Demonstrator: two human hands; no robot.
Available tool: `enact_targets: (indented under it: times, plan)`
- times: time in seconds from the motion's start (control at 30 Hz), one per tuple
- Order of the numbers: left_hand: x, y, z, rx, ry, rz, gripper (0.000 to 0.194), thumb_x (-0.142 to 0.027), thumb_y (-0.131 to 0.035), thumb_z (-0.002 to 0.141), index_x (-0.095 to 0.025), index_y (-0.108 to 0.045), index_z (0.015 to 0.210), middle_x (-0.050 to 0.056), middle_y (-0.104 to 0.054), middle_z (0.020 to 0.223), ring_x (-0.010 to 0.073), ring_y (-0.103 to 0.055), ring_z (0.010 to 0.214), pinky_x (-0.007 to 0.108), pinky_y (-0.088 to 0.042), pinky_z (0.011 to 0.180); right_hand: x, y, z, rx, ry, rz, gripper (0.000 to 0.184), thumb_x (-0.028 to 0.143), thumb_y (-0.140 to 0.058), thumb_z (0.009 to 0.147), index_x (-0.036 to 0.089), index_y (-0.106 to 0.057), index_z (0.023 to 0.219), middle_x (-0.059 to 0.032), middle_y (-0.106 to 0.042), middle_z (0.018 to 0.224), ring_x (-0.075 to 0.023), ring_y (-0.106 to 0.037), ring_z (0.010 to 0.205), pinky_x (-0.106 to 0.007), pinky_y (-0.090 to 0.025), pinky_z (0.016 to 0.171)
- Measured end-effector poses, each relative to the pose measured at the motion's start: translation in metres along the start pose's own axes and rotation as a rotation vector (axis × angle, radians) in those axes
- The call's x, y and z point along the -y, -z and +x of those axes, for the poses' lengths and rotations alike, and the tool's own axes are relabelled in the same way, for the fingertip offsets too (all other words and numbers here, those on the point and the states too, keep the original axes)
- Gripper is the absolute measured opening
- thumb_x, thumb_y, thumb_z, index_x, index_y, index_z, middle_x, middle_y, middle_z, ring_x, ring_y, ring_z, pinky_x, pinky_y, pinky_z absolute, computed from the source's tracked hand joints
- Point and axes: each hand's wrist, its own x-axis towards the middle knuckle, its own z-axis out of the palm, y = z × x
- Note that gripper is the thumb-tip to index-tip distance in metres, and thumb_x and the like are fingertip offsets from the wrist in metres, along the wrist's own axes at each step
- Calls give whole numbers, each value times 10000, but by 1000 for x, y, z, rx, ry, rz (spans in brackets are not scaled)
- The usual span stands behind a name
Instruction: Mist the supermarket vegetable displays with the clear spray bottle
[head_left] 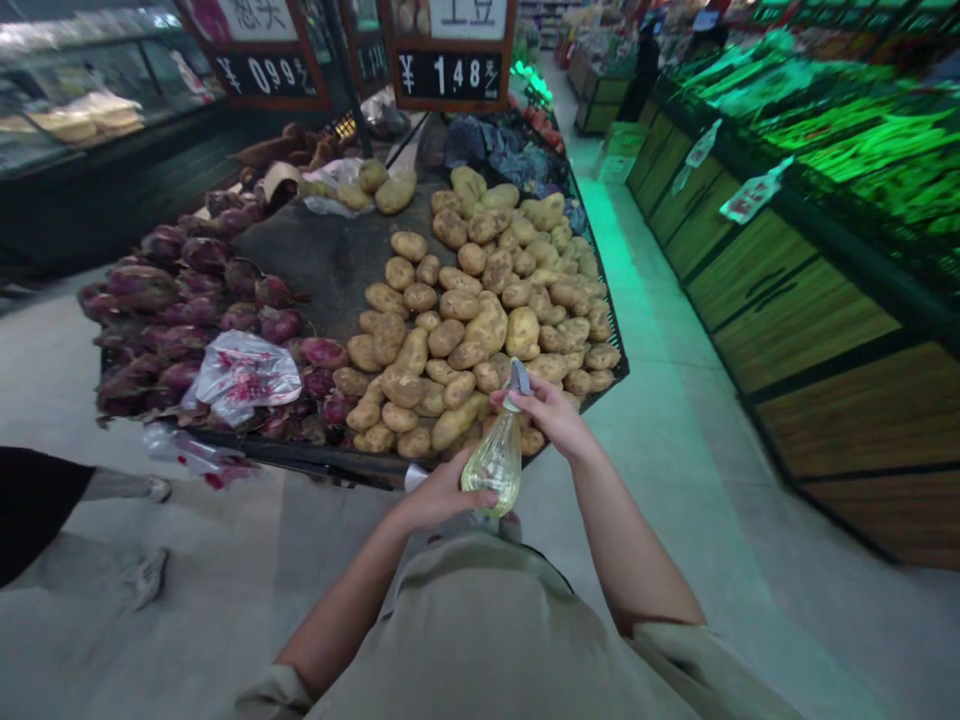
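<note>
Supermarket produce aisle, dark display table (pixel 300 455) heaped with potatoes (pixel 450 340). Clear tapered bottle (pixel 495 462) of pale liquid held just off its near edge: left-hand fingers (pixel 472 492) wrapped round the slippery-looking body, right-hand fingers (pixel 517 397) pinching the grey cap (pixel 519 378).

Potatoes (pixel 450 340) fill the right of the display table (pixel 322 265), with sweet potatoes (pixel 187 300) on its left and a plastic bag (pixel 244 378) lying on them. Price signs (pixel 450 70) stand behind the table. Produce cases (pixel 787 270) line the aisle (pixel 660 400) to the right. The heap at the table's far end, perhaps cabbage (pixel 495 150), is hard to make out.
</note>
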Motion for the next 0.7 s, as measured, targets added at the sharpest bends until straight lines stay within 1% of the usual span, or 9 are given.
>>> enact_targets:
  times: [0.13, 0.27, 0.33, 0.43, 0.57, 0.63, 0.7]
  plan:
    - [-15, -12, 15, -140, -79, -41, 527, -352, -516, 605, -190, -332, 1071, 24, -468, 996, 156, -426, 905, 261, -328, 783, 17, 15, 19, 91, 49, -1, 330, 277, -502, 659, 192, -435, 970, -22, -564, 876, -144, -507, 842, -308, -350, 794]
    - [-22, -22, 30, -332, -82, -108, 541, -341, -528, 597, -191, -318, 1072, 30, -452, 1010, 158, -420, 924, 271, -330, 786, 26, 26, 40, 177, 95, -13, 318, 268, -513, 650, 192, -446, 951, -13, -568, 843, -140, -523, 797, -307, -358, 778]
    - [-27, -25, 37, -397, -98, -148, 530, -338, -523, 600, -195, -322, 1069, 30, -450, 1014, 158, -422, 925, 278, -329, 792, 30, 30, 51, 202, 111, -22, 302, 274, -514, 647, 185, -460, 930, -9, -574, 808, -142, -531, 767, -306, -362, 768]
    - [-35, -27, 45, -476, -126, -191, 459, -338, -499, 618, -206, -363, 1036, 22, -468, 989, 156, -429, 913, 283, -327, 800, 37, 34, 64, 226, 135, -22, 281, 291, -507, 648, 179, -475, 903, -7, -578, 769, -143, -537, 744, -307, -364, 764]
    - [-45, -28, 50, -554, -179, -211, 378, -323, -459, 651, -242, -379, 1012, 3, -468, 979, 151, -417, 926, 282, -324, 806, 49, 37, 72, 241, 184, 7, 307, 297, -510, 643, 190, -460, 926, -13, -568, 830, -135, -526, 786, -299, -358, 776]
    - [-50, -28, 53, -583, -185, -220, 373, -327, -450, 655, -266, -365, 1014, -4, -456, 992, 150, -418, 918, 271, -356, 757, 56, 39, 75, 240, 204, 7, 321, 304, -516, 636, 192, -455, 930, -16, -562, 859, -132, -524, 793, -293, -359, 774]
    - [-54, -28, 58, -612, -136, -244, 388, -344, -451, 648, -276, -352, 1017, -5, -449, 999, 149, -432, 884, 250, -388, 675, 63, 44, 77, 232, 223, -4, 322, 319, -514, 632, 189, -458, 921, -22, -562, 864, -136, -524, 796, -288, -368, 757]
